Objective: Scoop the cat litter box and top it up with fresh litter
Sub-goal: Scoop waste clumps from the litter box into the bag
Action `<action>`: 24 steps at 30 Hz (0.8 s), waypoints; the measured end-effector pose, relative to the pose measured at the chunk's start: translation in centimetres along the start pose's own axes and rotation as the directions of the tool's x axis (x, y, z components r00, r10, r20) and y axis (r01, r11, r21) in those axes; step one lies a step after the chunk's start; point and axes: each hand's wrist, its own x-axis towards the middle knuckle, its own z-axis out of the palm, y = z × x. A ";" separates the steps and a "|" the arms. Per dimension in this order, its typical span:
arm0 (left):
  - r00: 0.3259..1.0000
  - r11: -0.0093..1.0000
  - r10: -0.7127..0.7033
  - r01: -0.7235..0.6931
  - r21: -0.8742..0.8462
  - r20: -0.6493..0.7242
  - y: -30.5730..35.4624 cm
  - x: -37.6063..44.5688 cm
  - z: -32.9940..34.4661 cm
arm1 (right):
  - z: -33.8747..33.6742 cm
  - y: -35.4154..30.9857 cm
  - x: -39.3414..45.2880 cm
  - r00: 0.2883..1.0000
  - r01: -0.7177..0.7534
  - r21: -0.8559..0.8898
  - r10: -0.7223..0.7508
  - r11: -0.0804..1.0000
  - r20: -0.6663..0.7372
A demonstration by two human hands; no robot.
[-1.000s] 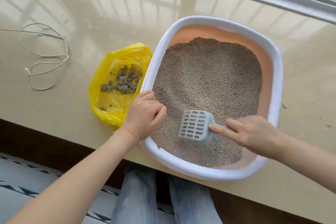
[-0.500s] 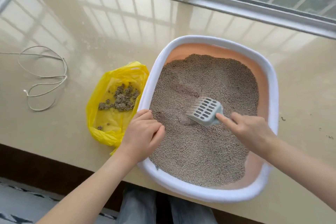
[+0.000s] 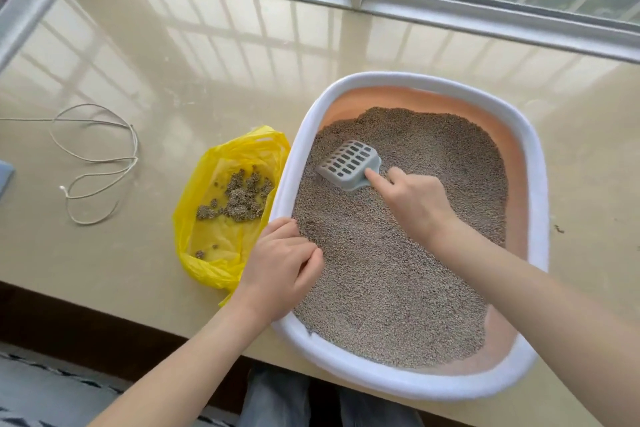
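A glossy beige stone table [image 3: 145, 87] carries a white-rimmed, orange-lined plastic litter box [image 3: 535, 163] (grey granules inside). Beside it lies a yellow plastic bag [image 3: 221, 163] holding clumps. The left hand [image 3: 280, 267] seemingly curls over the rim; the right hand [image 3: 415, 201] grips a grey slotted scoop [image 3: 348, 165].

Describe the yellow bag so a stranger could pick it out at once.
Find the big white-rimmed litter box on the glossy beige sill under the window. Touching its left side lies the yellow bag, thin crumpled plastic spread open, holding dark scooped clumps. It is the only bright yellow thing there; the loose white cord lies farther left.
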 end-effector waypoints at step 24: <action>0.998 0.998 -0.027 0.024 0.061 0.051 0.6 0.1 -0.4 | -4.8 -8.0 -15.9 0.713 -0.666 -0.011 0.640 0.746 0.286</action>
